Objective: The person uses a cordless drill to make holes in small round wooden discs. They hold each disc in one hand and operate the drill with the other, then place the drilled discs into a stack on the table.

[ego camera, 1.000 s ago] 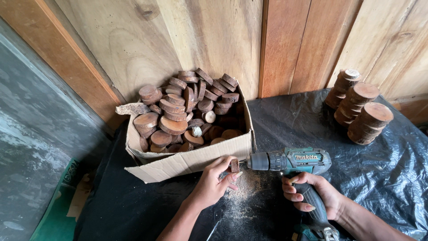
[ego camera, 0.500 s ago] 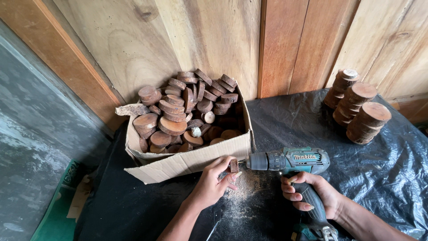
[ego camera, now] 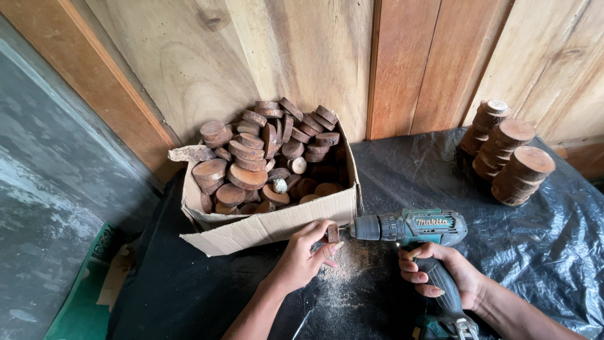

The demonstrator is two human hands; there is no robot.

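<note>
The right hand (ego camera: 443,272) is wrapped around the handle of a teal cordless drill (ego camera: 412,228), fingers curled tight on it, so that grip is clamped on the tool. The drill lies with its long axis level, running side to side across the view; its dark chuck points toward the person's left, straight at a small wood piece (ego camera: 333,233). The left hand (ego camera: 306,255) pinches that piece between thumb and fingertips, grip closed on it, holding it on edge just above the counter (ego camera: 189,289) (which is covered in black plastic sheeting). The bit itself is too small to make out where chuck meets wood. Pale sawdust (ego camera: 345,267) lies scattered on the sheeting right under the piece. Just behind the left hand sits an open cardboard box (ego camera: 270,223) heaped with round brown wood slices, its front flap folded outward. Well apart, at the back right, three stacks of wood discs (ego camera: 509,160) stand against the plank wall (ego camera: 302,56).
</note>
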